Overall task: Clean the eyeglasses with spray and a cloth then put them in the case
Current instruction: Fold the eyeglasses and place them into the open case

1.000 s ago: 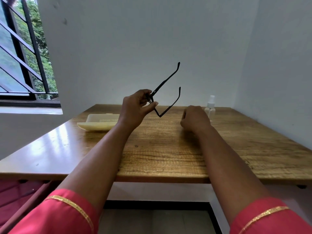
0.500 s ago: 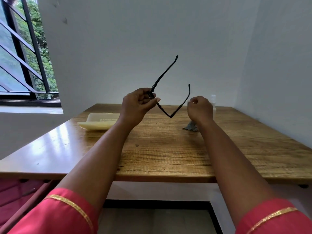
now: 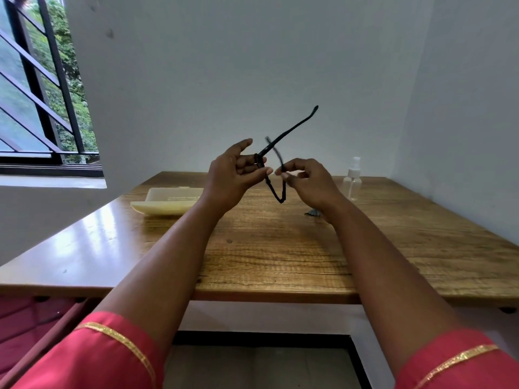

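You are holding the black eyeglasses (image 3: 276, 189) in mid-frame, above the worktop (image 3: 280, 248). Your left hand (image 3: 230, 178) is pinching one hinge between thumb and fingers; your right hand (image 3: 309, 181) is pinching the other arm, blurred there. The lenses are hard to make out. Your right wrist is hiding most of the grey cloth (image 3: 312, 212). The case (image 3: 168, 202) is lying centre-left, the spray bottle (image 3: 352, 178) centre-right.

Eyeglasses (image 3: 276, 189): 1
Hands: 2, left (image 3: 230, 179), right (image 3: 309, 183)
Case (image 3: 165, 202): 1
Spray bottle (image 3: 352, 179): 1
Cloth (image 3: 313, 212): 1, mostly hidden
Table (image 3: 280, 254): 1
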